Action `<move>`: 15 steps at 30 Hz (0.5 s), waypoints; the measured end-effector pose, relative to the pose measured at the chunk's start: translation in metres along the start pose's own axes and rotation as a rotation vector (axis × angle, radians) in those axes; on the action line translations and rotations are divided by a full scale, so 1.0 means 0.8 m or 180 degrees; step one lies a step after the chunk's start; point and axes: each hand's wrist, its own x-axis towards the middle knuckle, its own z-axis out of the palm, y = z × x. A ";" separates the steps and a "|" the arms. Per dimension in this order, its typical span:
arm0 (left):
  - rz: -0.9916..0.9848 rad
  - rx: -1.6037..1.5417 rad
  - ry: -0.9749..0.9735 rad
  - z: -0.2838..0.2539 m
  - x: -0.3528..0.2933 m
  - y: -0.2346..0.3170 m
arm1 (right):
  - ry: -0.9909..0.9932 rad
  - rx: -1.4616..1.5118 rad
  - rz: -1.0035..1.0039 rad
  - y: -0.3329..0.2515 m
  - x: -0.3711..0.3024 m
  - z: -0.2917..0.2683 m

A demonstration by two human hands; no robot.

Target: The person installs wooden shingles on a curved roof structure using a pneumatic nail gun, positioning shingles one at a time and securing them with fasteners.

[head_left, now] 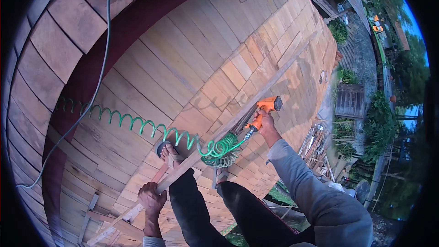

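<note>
My right hand (265, 122) is closed around the handle of an orange pneumatic nail gun (270, 104), held over a roof of wooden shingles (196, 64). From the gun's lower end runs a green coiled air hose (141, 127), bunched near my feet and stretching left. A long straight wooden batten (183, 169) lies diagonally across the shingles, passing beneath the hose coils. At its lower left end, my left hand (152, 197) grips the batten with curled fingers. The gun's nose is partly hidden, so I cannot tell whether it touches the batten.
My sandalled feet (171, 153) stand on the sloping shingles beside the batten. A dark red band (121, 29) curves along the left, with a grey cable (106, 50) hanging across it. Wooden pieces (93, 215) lie lower left. Beyond the roof's right edge are scrap wood (315, 144) and plants.
</note>
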 end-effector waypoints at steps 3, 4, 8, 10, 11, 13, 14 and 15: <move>0.0087 -0.0151 -0.0486 0.037 0.022 0.025 | 0.0063 -0.0211 0.0221 0.004 0.050 -0.135; 0.0395 -0.0303 -0.0229 0.056 0.051 0.051 | 0.0137 -0.0599 0.0166 -0.067 0.078 -0.176; 0.0466 -0.0165 -0.0407 0.037 0.061 0.034 | -0.0104 -0.0991 0.0374 -0.067 0.129 -0.164; 0.0328 -0.0214 -0.0321 0.035 0.037 0.017 | -0.0071 -0.0962 0.0451 -0.039 0.148 -0.150; 0.0261 -0.0227 -0.0408 0.035 0.021 0.010 | 0.0064 -0.1004 0.0534 -0.013 0.139 -0.148; 0.0046 -0.0127 -0.0721 0.027 -0.027 -0.006 | -0.0058 -0.1204 0.0868 0.076 0.058 -0.136; 0.0003 -0.0098 -0.0715 0.028 -0.022 0.000 | -0.0093 -0.1205 0.0906 0.061 0.053 -0.117; 0.0151 -0.0102 -0.0644 0.034 -0.002 0.010 | -0.0158 -0.0990 0.0704 0.030 0.064 -0.108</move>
